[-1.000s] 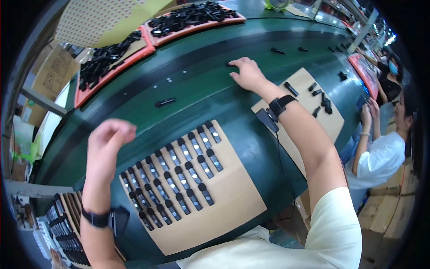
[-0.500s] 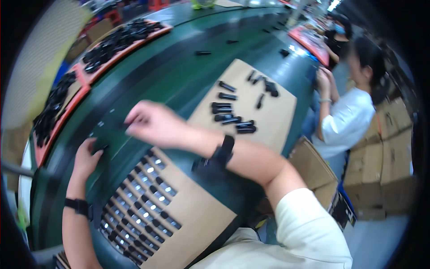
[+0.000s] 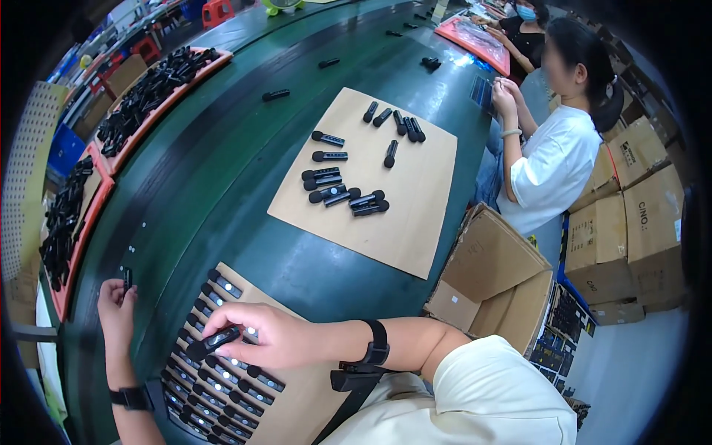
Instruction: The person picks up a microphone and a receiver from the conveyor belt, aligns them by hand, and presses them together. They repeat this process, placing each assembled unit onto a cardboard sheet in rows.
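Over the cardboard sheet (image 3: 308,382), my right hand (image 3: 267,335) pinches a bulb-headed black microphone (image 3: 222,340); leftward, my left hand (image 3: 116,308) grips a black stick (image 3: 128,279).

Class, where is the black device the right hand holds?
In the head view, the black device is lower left, in the right hand, over rows of similar devices.
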